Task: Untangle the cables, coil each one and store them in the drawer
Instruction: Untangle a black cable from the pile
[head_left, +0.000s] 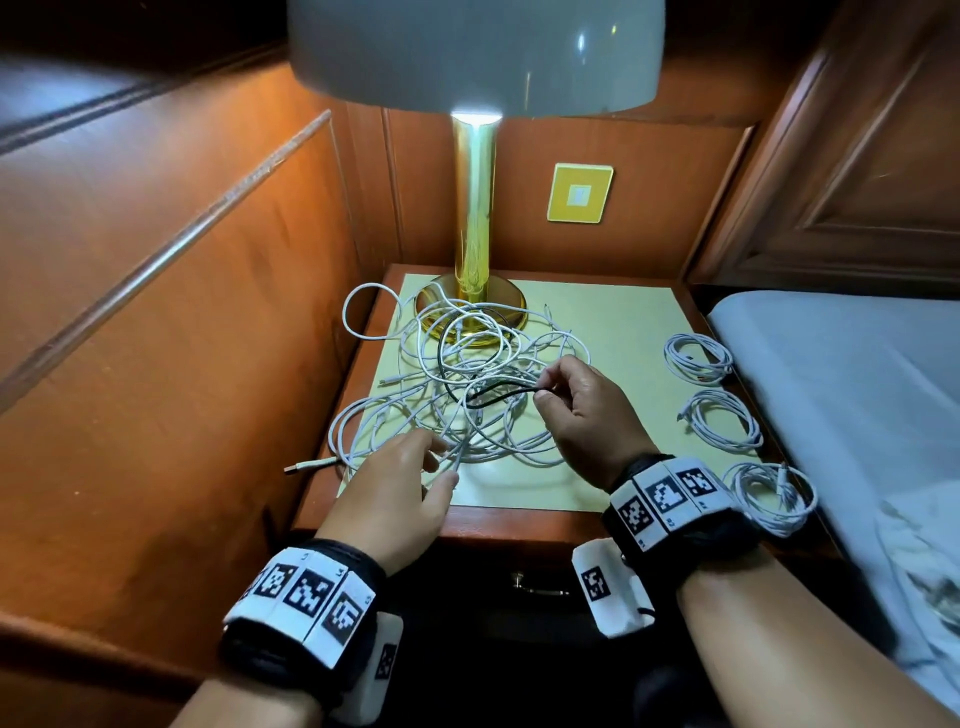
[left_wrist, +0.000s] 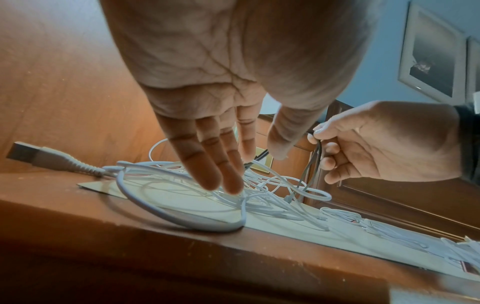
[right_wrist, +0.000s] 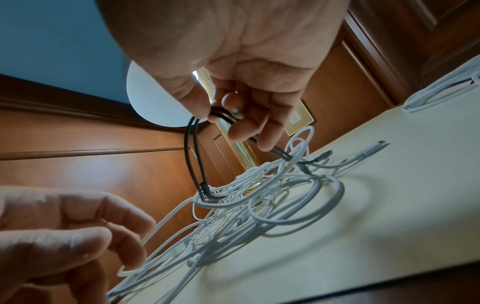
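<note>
A tangle of white cables (head_left: 457, 384) (left_wrist: 197, 191) (right_wrist: 259, 201) covers the middle of the nightstand top (head_left: 613, 322). A black cable (head_left: 498, 391) (right_wrist: 192, 152) runs through the tangle. My right hand (head_left: 582, 410) (right_wrist: 233, 115) pinches a doubled loop of the black cable between thumb and fingers, lifted above the pile. My left hand (head_left: 405, 483) (left_wrist: 223, 164) hovers at the pile's near edge with straight fingers, fingertips touching white strands. Three coiled white cables (head_left: 698, 357) (head_left: 722, 418) (head_left: 774, 493) lie along the right edge. The drawer front (head_left: 535, 587) below is closed.
A brass lamp (head_left: 474, 218) with a white shade stands at the back, its base partly under the tangle. A white USB plug (head_left: 311, 466) (left_wrist: 31, 155) hangs over the left edge. Wood panelling closes in left and back; a bed (head_left: 857, 395) lies right.
</note>
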